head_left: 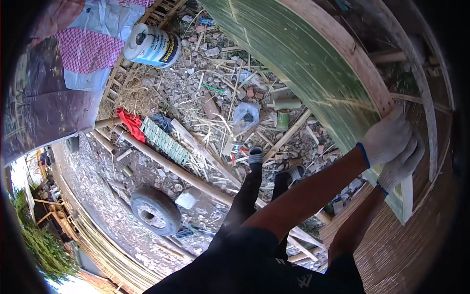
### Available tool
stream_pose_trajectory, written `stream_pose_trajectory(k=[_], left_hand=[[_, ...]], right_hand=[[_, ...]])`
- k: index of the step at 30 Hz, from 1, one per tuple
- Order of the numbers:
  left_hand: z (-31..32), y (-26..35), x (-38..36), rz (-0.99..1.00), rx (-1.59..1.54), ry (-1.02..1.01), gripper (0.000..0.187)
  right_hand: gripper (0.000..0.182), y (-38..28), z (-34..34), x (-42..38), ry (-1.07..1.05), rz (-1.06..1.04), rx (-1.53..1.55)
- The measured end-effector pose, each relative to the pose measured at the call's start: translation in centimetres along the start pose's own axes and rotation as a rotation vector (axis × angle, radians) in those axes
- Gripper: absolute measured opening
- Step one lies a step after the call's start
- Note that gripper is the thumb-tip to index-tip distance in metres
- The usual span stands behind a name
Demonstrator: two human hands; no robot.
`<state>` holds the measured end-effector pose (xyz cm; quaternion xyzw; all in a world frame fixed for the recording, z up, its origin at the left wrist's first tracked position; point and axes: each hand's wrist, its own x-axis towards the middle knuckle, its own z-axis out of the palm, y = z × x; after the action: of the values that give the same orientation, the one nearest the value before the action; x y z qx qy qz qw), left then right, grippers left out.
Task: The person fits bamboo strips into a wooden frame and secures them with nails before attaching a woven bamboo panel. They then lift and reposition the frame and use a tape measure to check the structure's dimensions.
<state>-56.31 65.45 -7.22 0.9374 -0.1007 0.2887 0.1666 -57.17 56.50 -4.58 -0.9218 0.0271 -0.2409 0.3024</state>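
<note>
A long green split-bamboo panel (313,73), with a wooden strip (347,49) along its edge, curves down the right side of the head view. My left hand (389,137), in a pale knit glove with a blue cuff, closes around the strip's lower end at the panel's edge. Just below it, my right hand (404,164) wears a matching glove and also grips the panel's edge. Both hands' fingertips are hidden. The panel's pointed end shows below my right hand.
Rubble and bamboo scraps cover the ground around my feet. A paint bucket (152,45) stands upper left. Beside a long bamboo pole (171,166) lie a tire (155,210) and a red cloth (129,122). Red-handled pliers (236,151) lie near one foot. Woven matting (377,240) spans lower right.
</note>
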Motion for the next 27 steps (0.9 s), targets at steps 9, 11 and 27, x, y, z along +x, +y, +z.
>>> stream_pose_trajectory(k=[9,11,27], left_hand=[[-0.1,-1.0,0.0,0.046,-0.172,0.095,0.017],[0.0,-0.9,0.0,0.04,-0.146,0.054,0.022],[-0.3,-1.0,1.8,0.0,-0.288,0.107,0.016]], right_hand=[[0.036,1.7,-0.2,4.3,-0.214,0.064,0.082],[0.032,0.8,0.1,4.7,-0.195,0.135,0.134],[0.025,1.4,0.7,4.5,-0.102,0.12,0.087]])
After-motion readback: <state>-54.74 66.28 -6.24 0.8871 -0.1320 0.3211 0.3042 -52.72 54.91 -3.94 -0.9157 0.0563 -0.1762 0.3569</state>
